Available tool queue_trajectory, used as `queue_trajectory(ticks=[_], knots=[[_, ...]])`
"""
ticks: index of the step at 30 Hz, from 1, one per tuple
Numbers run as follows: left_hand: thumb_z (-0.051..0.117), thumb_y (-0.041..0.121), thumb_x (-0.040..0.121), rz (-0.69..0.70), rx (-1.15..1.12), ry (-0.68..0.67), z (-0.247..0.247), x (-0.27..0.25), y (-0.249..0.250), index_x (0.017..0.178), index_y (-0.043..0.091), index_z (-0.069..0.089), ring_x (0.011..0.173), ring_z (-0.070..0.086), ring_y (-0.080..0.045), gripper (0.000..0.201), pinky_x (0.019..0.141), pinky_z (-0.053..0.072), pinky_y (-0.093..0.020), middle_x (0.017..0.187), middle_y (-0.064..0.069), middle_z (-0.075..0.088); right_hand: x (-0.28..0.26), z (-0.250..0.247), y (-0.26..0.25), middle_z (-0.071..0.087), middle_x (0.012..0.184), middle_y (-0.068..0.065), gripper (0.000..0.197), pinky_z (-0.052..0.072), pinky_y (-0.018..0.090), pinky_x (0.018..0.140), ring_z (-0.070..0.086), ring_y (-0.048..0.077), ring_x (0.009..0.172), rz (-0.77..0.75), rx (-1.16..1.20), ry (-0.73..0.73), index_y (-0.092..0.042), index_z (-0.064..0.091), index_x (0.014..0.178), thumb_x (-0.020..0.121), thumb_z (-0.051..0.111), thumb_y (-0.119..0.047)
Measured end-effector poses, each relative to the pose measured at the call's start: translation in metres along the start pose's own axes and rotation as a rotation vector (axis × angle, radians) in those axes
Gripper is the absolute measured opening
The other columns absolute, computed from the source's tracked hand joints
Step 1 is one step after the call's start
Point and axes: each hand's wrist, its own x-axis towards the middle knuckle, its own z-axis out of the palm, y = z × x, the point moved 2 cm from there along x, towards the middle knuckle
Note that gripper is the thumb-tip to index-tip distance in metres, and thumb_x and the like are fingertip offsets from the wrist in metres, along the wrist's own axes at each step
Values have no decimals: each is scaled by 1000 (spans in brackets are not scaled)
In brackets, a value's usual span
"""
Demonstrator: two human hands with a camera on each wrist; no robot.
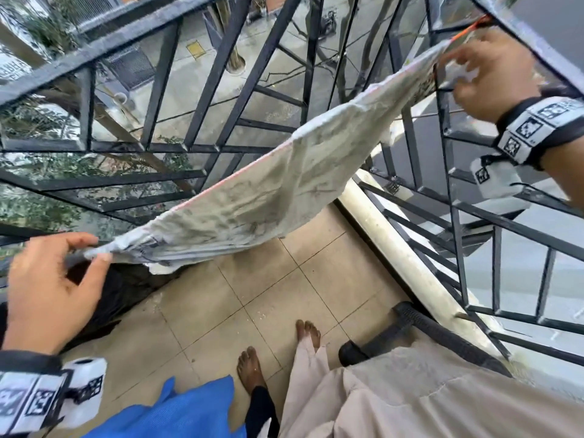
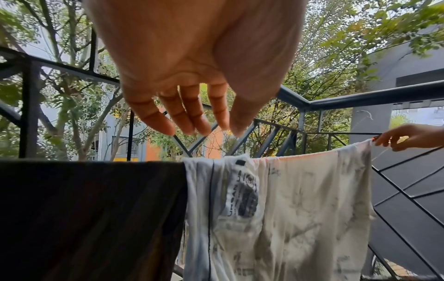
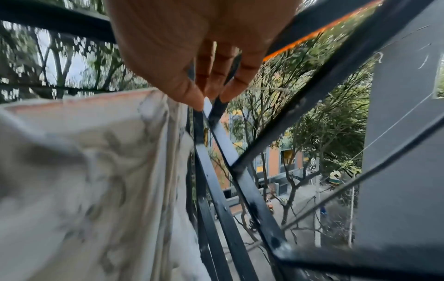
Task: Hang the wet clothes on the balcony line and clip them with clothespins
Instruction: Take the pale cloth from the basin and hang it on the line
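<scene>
Orange line (image 1: 474, 25) mostly hidden under white shirt (image 1: 268, 188).

- Your shirt (image 1: 259, 188) hangs over the line (image 1: 474, 25), inside the railing (image 1: 221, 67).
- The dark cloth (image 2: 91, 218) hangs just left of it, edges touching.
- Floor tiles (image 1: 278, 289) lie below.

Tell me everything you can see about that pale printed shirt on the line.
The shirt is off-white cloth with faded grey-green marks, a dark round print and a small black neck tag. It hangs wrinkled, folded over the orange line and spread along it, beside a dark garment that it meets at one edge. The left hand holds one top corner between thumb and fingers; the right hand is at the other end. No clothespins show.
</scene>
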Motion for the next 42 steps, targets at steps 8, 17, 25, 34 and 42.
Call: queue_trajectory(ticks=[8, 17, 25, 34, 42], knots=[[46, 57, 94, 187, 27, -49, 28, 15, 24, 107, 48, 65, 106, 62, -28, 25, 94, 49, -53, 108, 3, 68, 13, 22, -24, 66, 102, -3, 42, 52, 36, 87, 64, 18, 93, 529, 321, 56, -21, 54, 115, 87, 56, -53], [53, 63, 87, 107, 5, 9, 58, 29, -39, 106, 34, 71, 95, 65, -28, 39, 85, 51, -39, 101, -1, 72, 16, 55, -18, 48, 73, 1, 44, 32, 27, 65, 46, 16, 75, 689, 435, 207, -22, 36, 63, 98, 42, -49], [51, 57, 92, 59, -107, 26, 58, 16, -34, 109, 28, 68, 91, 63, -24, 37, 78, 51, -48, 98, -1, 70, 86, -47, 23, 60, 83, 23, 41, 45, 38, 69, 60, 35, 77, 443, -132, 153, -1, 63, 91, 89, 39, -33], [43, 66, 93, -78, -89, 2, 87, 26, -100, 132, 33, 61, 93, 66, -13, 54, 84, 52, -28, 113, 18, 71, 89, -29, 1, 72, 97, 7, 27, 50, 33, 77, 66, 29, 92, 335, -113, 82, -17, 73, 99, 86, 50, -21], [48, 63, 94, -36, -15, -94, 73, 25, -105, 125, 41, 63, 96, 67, -9, 41, 81, 54, -34, 120, 20, 68, 49, -7, -5, 72, 105, 17, 33, 51, 41, 90, 66, 34, 94, -152, -32, -188, -10, 71, 112, 94, 46, -22]])
